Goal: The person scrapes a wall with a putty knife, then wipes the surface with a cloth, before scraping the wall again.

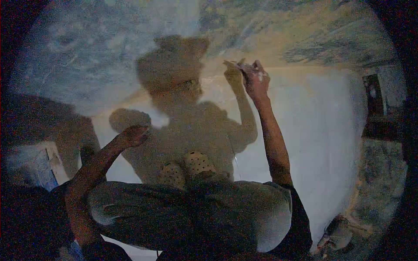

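My right hand is raised over the border between the pale, smooth surface and a rough grey-brown one. Its fingers are bent together, and white smears mark the skin. A thin, pale tip juts left from the fingers; the dark picture hides what it is. Lower on the left, my left hand is closed, close to the pale surface, and its fingertips barely show. Whatever it may hold cannot be made out. A large shadow of my head and arms falls between both hands.
Below, my bent knees and perforated clogs are on the pale surface. At left lies a whitish, blue-edged object. Dark and brown items line the right edge, with a dim rounded thing at lower right.
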`<state>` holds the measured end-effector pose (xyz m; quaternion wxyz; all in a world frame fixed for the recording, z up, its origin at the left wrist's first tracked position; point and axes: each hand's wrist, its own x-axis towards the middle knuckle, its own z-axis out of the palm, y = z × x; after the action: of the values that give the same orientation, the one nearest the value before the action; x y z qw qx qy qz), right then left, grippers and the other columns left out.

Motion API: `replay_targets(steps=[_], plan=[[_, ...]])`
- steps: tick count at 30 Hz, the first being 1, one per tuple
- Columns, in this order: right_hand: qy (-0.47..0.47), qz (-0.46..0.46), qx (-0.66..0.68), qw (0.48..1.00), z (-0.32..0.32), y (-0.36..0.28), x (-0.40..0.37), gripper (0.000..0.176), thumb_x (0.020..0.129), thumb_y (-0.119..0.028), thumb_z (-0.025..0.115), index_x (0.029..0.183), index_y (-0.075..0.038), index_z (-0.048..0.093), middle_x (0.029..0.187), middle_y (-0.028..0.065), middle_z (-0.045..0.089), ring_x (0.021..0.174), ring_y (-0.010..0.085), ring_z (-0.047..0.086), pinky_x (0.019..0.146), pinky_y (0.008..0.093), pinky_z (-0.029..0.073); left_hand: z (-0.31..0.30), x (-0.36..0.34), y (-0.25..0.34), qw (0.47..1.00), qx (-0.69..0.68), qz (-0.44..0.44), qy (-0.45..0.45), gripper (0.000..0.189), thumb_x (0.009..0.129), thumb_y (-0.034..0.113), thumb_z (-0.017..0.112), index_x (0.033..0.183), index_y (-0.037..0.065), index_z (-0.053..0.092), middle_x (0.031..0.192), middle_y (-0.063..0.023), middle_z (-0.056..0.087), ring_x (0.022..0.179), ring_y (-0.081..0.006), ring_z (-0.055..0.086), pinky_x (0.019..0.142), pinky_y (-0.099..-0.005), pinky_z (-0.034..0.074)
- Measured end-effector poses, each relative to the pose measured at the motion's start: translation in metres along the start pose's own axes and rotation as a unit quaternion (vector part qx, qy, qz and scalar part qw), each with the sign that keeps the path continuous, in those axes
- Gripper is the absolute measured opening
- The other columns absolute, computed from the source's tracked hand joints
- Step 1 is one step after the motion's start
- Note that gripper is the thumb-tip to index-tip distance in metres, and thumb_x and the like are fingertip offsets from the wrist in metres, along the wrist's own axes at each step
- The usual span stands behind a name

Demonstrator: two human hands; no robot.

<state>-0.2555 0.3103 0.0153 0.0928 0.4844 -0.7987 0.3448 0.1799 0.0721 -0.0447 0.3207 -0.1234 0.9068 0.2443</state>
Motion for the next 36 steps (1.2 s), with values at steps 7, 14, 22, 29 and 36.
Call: replay_targets(steps=[7, 14, 22, 29, 36], plan=[[0.081, -0.118, -0.198, 0.97, -0.049, -0.021, 0.012, 0.031, 0.073, 0.0, 0.063, 0.098, -0.017, 0.066, 0.096, 0.0021, 0.068, 0.074, 0.0265, 0.06, 0.059, 0.0352, 0.049, 0.007, -0.014, 0.0, 0.987, -0.033, -0.063, -0.147, 0.039, 0.087, 0.028, 0.051, 0.115, 0.0, 0.051, 0.106, -0.0222, 0.057, 0.097, -0.0359, 0.058, 0.085, -0.0459, 0.047], [0.078, -0.069, -0.116, 0.988, -0.007, 0.026, -0.001, 0.021, 0.077, -0.003, 0.061, 0.094, -0.015, 0.066, 0.094, 0.0052, 0.069, 0.073, 0.0262, 0.061, 0.062, 0.0359, 0.049, 0.036, -0.002, -0.017, 0.984, 0.124, 0.117, 0.054, 0.029, 0.088, 0.023, 0.049, 0.107, 0.001, 0.053, 0.104, -0.021, 0.057, 0.092, -0.0346, 0.059, 0.082, -0.0452, 0.048], [0.106, -0.16, -0.263, 0.946, -0.043, -0.005, 0.011, 0.025, 0.075, 0.0, 0.063, 0.094, -0.016, 0.067, 0.087, 0.0046, 0.069, 0.065, 0.0258, 0.059, 0.062, 0.0338, 0.048, 0.027, 0.006, -0.003, 0.994, 0.047, 0.005, -0.101, 0.024, 0.09, 0.023, 0.05, 0.101, 0.003, 0.054, 0.089, -0.016, 0.061, 0.081, -0.0289, 0.061, 0.07, -0.0426, 0.049], [0.106, -0.182, -0.218, 0.953, -0.044, -0.009, 0.015, 0.032, 0.071, -0.002, 0.065, 0.099, -0.018, 0.068, 0.078, 0.0077, 0.067, 0.063, 0.0265, 0.057, 0.054, 0.035, 0.047, 0.032, 0.004, -0.01, 0.992, -0.12, -0.013, -0.046, 0.022, 0.092, 0.023, 0.044, 0.089, 0.004, 0.055, 0.064, -0.0101, 0.056, 0.057, -0.0214, 0.055, 0.057, -0.0417, 0.045], [0.089, -0.156, -0.222, 0.958, -0.05, -0.007, 0.012, 0.03, 0.074, -0.005, 0.063, 0.102, -0.014, 0.066, 0.087, 0.0088, 0.067, 0.067, 0.0286, 0.058, 0.058, 0.0383, 0.048, 0.028, -0.01, 0.005, 0.999, 0.022, 0.028, 0.042, 0.029, 0.088, 0.025, 0.048, 0.102, 0.0, 0.055, 0.084, -0.0195, 0.062, 0.074, -0.0318, 0.062, 0.067, -0.0439, 0.05]])
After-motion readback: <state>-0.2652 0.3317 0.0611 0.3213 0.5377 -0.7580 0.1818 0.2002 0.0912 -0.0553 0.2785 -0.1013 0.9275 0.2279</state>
